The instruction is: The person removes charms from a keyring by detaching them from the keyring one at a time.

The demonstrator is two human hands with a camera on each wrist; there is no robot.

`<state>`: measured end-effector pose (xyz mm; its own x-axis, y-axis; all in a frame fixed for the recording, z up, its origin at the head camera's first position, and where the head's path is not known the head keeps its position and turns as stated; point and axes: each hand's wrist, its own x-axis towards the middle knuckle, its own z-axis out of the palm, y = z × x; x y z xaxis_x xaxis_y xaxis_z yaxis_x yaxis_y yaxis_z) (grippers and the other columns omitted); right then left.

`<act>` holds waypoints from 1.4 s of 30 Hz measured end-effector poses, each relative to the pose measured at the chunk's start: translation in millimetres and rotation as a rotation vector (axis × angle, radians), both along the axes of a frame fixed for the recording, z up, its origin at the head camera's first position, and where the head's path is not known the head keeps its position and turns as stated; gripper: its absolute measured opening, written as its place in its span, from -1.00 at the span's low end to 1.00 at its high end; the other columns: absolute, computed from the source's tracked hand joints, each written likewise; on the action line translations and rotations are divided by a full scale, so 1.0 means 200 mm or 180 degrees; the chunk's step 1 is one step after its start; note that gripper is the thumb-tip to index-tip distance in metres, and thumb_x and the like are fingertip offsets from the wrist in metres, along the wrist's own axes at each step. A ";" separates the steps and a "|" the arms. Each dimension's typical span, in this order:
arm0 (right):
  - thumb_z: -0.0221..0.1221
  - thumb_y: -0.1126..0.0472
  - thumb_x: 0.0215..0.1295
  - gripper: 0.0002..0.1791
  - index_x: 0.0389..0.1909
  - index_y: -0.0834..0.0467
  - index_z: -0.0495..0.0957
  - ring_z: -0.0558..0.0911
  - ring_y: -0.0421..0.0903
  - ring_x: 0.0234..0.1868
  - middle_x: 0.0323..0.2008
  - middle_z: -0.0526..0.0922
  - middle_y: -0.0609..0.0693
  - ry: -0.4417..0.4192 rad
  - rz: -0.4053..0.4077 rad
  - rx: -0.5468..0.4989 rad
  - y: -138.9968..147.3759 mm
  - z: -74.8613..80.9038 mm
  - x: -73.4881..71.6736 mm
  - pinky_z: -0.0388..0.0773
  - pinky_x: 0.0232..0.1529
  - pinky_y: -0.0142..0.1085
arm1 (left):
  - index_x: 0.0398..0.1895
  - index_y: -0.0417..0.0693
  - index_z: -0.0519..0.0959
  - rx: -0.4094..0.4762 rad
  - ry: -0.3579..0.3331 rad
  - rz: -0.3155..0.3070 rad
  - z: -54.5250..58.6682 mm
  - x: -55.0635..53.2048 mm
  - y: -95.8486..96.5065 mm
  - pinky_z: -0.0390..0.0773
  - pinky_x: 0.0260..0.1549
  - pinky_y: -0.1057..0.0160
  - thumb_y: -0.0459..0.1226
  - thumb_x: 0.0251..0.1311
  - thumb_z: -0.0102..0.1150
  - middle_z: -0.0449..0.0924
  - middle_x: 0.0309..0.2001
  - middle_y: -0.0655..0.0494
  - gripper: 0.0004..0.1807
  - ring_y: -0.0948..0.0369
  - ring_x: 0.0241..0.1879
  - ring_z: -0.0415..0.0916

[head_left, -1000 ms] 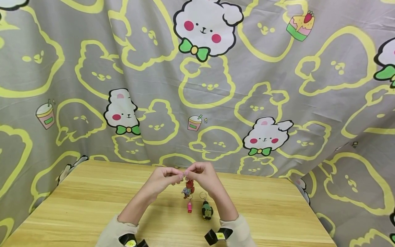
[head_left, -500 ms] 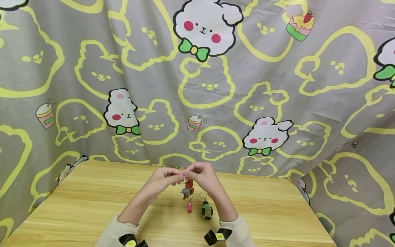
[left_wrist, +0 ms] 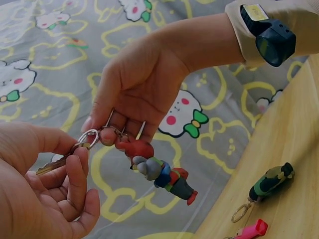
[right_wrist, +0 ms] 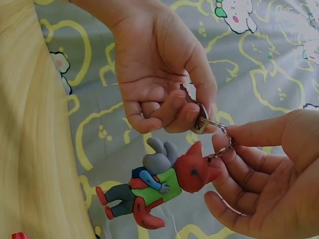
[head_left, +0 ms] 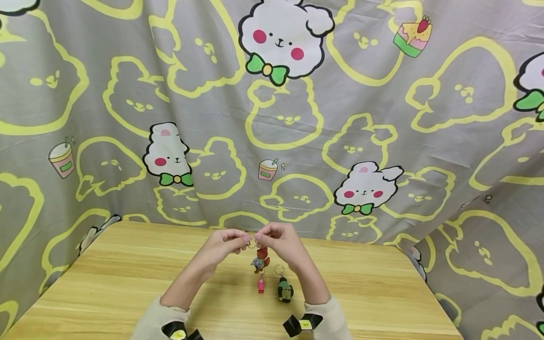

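Observation:
My left hand (head_left: 226,246) pinches a key (left_wrist: 52,165) between thumb and fingers, its toothed blade pointing back toward the palm. The key's head is on a metal split ring (left_wrist: 89,138), which spans the small gap between my hands. My right hand (head_left: 280,242) pinches the other side of that ring by its short chain (right_wrist: 222,151). From the chain hangs a keychain figure (right_wrist: 172,179), a red fox in a green vest with a grey, long-eared character on it. It dangles above the wooden table (head_left: 361,283).
Below my hands lie a pink keychain (head_left: 261,285) and, right of it, a green and black figure keychain (head_left: 285,290) with its ring (head_left: 279,269). Behind the table's far edge hangs a grey patterned curtain (head_left: 238,198).
My left hand has shifted slightly left, so the gap between the fingertips is wider and the ring shows in it. The fox figure has swung a little. The keychains on the table have not moved.

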<state>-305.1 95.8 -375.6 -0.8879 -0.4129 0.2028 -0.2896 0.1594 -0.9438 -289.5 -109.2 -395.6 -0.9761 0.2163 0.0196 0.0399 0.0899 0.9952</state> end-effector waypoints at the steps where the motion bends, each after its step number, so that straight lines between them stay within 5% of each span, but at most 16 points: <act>1: 0.25 0.30 0.39 -0.82 -0.24 0.38 0.68 0.67 -0.08 -0.47 -0.47 0.69 0.17 0.0004 0.0026 0.0011 0.00 0.00 0.00 0.63 -0.27 -0.24 | -0.11 -0.25 0.67 0.0021 -0.0003 0.0014 0.00 0.00 0.00 0.52 -0.04 0.19 -0.19 0.39 0.23 0.60 -0.35 0.19 -0.74 0.19 -0.21 0.51; 8: 0.27 0.25 0.40 -0.76 -0.17 0.41 0.69 0.67 -0.16 -0.37 -0.41 0.69 0.00 0.0011 0.0220 0.0155 0.02 0.00 -0.01 0.63 -0.15 -0.29 | -0.04 -0.32 0.65 0.0084 0.0031 0.0059 0.00 0.00 -0.01 0.50 -0.07 0.25 -0.21 0.42 0.20 0.57 -0.37 0.23 -0.70 0.18 -0.20 0.48; 15: 0.27 0.25 0.40 -0.72 -0.14 0.45 0.68 0.67 -0.16 -0.37 -0.38 0.72 0.16 0.0052 0.0234 0.0179 0.02 0.00 -0.01 0.64 -0.15 -0.27 | 0.00 -0.35 0.62 0.0159 0.0044 0.0035 -0.01 -0.01 -0.01 0.53 -0.09 0.27 -0.22 0.42 0.20 0.57 -0.35 0.23 -0.68 0.24 -0.22 0.49; 26: 0.25 0.27 0.41 -0.79 -0.18 0.37 0.71 0.66 -0.13 -0.36 -0.34 0.72 0.32 0.0152 -0.0014 0.0109 0.02 0.01 -0.01 0.63 -0.15 -0.26 | 0.14 -0.34 0.55 0.0135 0.0168 -0.0508 0.00 -0.01 -0.04 0.57 -0.11 0.28 -0.23 0.44 0.14 0.60 -0.24 0.18 -0.62 0.22 -0.20 0.52; 42: 0.26 0.26 0.41 -0.81 -0.18 0.34 0.72 0.64 -0.12 -0.45 -0.39 0.67 0.31 0.0148 0.0297 0.0177 0.03 0.02 0.00 0.64 -0.29 -0.22 | -0.14 -0.29 0.59 0.0055 0.0118 -0.0642 0.00 0.00 -0.02 0.52 -0.12 0.21 -0.06 0.55 -0.01 0.57 -0.31 0.12 -0.58 0.13 -0.23 0.48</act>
<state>-305.9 102.2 -372.4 -0.8352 -0.5052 0.2172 -0.3488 0.1815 -0.9194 -289.6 -113.0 -395.8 -0.9116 0.4066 0.0603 0.0921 0.0591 0.9940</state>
